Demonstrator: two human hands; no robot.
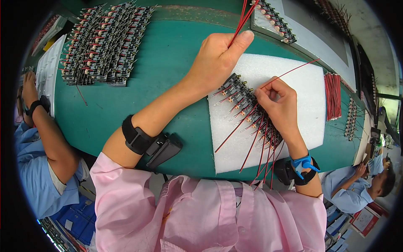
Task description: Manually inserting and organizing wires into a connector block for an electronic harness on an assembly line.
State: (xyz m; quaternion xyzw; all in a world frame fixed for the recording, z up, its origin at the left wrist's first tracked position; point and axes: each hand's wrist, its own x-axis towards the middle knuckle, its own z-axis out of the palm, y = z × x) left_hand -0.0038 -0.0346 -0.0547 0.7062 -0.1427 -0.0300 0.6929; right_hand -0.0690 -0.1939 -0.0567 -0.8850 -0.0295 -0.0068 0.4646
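Head view: held red wires (241,22) cut off up top

Green bench (168,50), worn along its far edge; beyond the far right corner, grey panel (317,27); along the left edge, white surface (49,80); below the near left corner, blue bins (77,222); past the near right corner, grey floor (359,238) and red-bordered board (363,219).

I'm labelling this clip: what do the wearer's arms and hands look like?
The left hand and right hand are ungloved; sleeves are pink. The left arm wears a black armband and black device; the right arm, a blue wristband and black strap.
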